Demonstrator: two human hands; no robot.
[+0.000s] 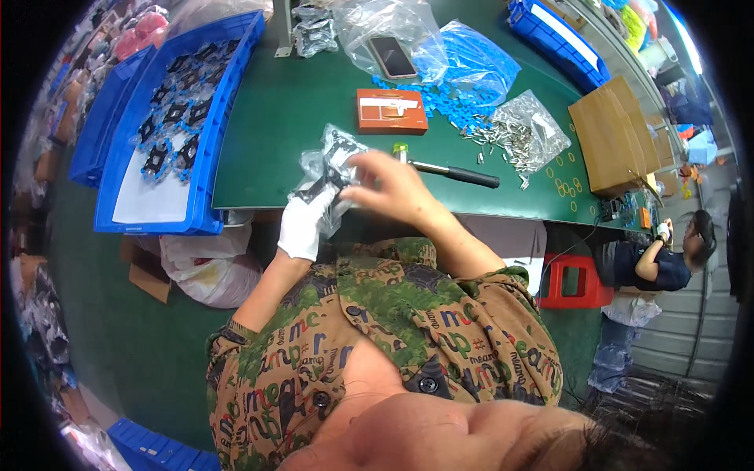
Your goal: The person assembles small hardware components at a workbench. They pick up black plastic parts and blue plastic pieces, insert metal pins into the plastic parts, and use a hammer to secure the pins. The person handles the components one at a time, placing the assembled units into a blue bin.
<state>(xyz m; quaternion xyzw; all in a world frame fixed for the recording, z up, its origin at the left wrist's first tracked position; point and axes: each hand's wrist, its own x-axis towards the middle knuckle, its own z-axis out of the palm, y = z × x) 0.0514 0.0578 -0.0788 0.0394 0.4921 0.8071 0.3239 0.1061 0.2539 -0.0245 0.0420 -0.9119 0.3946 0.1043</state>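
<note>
My left hand (302, 226), in a white glove, is closed on a black X-shaped part (323, 187) in clear plastic wrapping, over the table's near edge. My bare right hand (386, 187) is at the right side of this part, its thumb and fingers spread apart with the tips at the wrapping. Whether those tips press on the part I cannot tell. Just beyond the right hand lies a hammer (455, 173) with a black grip and a yellow-green end. Behind it sits an orange-red box (391, 111).
Left stands a blue crate (206, 206) of black-and-blue parts. Blue pieces (448, 102), metal pins (510, 140), plastic bags and a phone (393, 57) lie farther back on the green table (267, 149). A cardboard box (616, 141) and yellow rings are at right. Another person (652, 263) sits beyond a red stool (577, 281).
</note>
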